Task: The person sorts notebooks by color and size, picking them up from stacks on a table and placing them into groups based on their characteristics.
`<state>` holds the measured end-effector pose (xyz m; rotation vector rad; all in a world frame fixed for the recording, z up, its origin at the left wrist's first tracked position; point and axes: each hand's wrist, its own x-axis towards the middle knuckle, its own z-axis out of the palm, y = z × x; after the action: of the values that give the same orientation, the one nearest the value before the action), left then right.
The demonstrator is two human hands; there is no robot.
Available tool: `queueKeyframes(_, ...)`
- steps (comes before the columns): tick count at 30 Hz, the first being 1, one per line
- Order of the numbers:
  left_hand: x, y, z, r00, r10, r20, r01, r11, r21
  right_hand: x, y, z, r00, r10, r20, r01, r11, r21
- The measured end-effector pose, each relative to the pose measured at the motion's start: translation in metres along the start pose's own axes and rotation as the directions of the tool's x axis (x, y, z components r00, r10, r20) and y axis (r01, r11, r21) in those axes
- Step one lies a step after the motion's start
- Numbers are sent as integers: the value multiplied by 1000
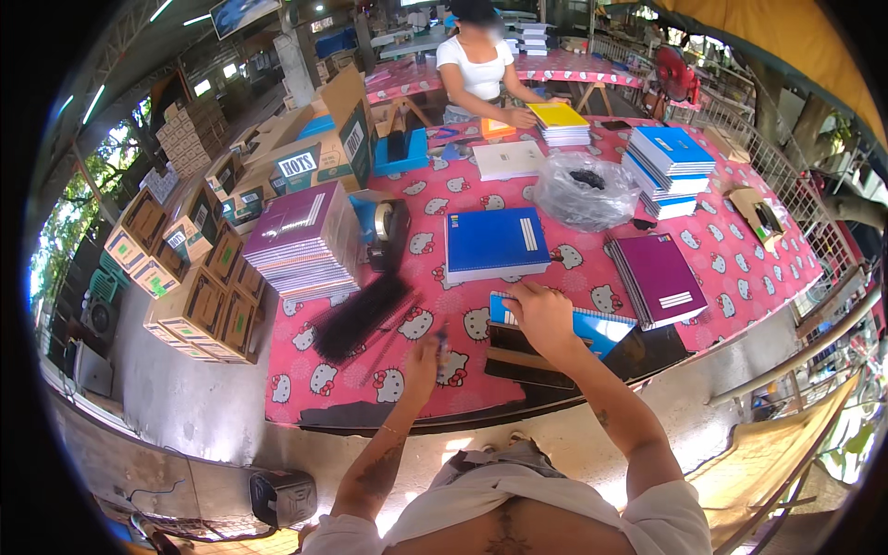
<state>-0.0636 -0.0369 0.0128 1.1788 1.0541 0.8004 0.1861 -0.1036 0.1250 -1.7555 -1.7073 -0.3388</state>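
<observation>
A blue spiral notebook (pixel 601 330) lies at the table's near edge, on a dark board with a brown strip (pixel 527 359). My right hand (pixel 546 319) is closed at the notebook's upper edge, its fingertips pinched there. To the left, my left hand (pixel 424 372) is closed around a small, slim tool (pixel 442 344); blur hides its kind. Beyond that hand lies a bundle of thin black binding coils (pixel 363 319), a few of them loose beside it. A stack of blue notebooks (pixel 496 242) sits just past my right hand, and purple notebooks (pixel 659 277) are stacked to its right.
Wrapped purple notebooks (pixel 305 236) and a tape dispenser (pixel 384 227) stand on the left. A clear plastic bag (pixel 587 190) holds something black. Blue-covered stacks (pixel 668 162) are at the right. Across the table a co-worker (pixel 476 74) reaches toward yellow notebooks (pixel 558 116). Cartons (pixel 208 301) crowd the left side.
</observation>
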Motion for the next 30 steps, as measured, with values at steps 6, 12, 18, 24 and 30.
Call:
queueKeyframes(6,-23,73,53,862,-79,501,306,869,-390,2,-3,-13,985,141,105,-150,985,87)
queueKeyframes(12,-7,81,54,813,-116,571,379,849,-368,3,-1,-11,985,142,101,-150,985,81)
queueKeyframes(18,-4,89,57,808,-140,572,402,842,-361,2,0,-9,989,127,79,-134,986,95)
queueKeyframes(24,-8,123,51,925,-5,380,-194,853,484,1,-1,-9,992,106,74,-112,989,92)
queueKeyframes(30,13,107,38,905,85,416,-259,887,383,-5,6,-41,999,20,-34,-23,997,-76)
